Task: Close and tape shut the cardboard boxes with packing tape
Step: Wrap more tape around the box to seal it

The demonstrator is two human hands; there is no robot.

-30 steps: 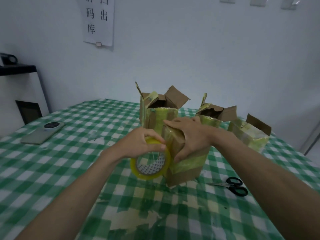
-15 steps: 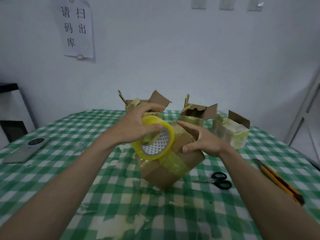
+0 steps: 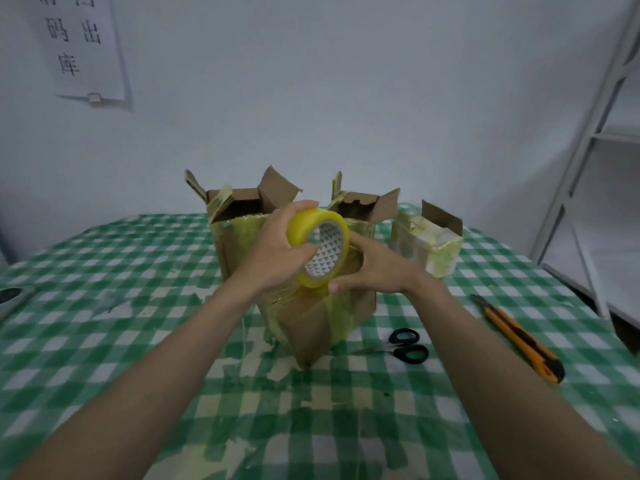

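A closed cardboard box (image 3: 311, 323) with yellowish tape bands stands tilted on the checked table (image 3: 138, 341). My left hand (image 3: 277, 251) grips a yellow roll of packing tape (image 3: 320, 247) over the box's top, with a stretch of clear tape running down from the roll onto the box. My right hand (image 3: 374, 268) holds the box's upper right side, thumb under the roll. Behind stand three more boxes: a tall open box (image 3: 235, 223), a second open box (image 3: 363, 209), and a small taped box (image 3: 427, 244) with one flap up.
Black-handled scissors (image 3: 405, 348) lie right of the box. An orange utility knife (image 3: 519, 337) lies further right. A phone (image 3: 10, 296) sits at the left edge. A white shelf frame (image 3: 595, 140) stands on the right. Tape scraps stick to the tablecloth.
My left hand has carried the tape roll up from the box's left side and over its top. The box has been tipped and turned under my right hand.
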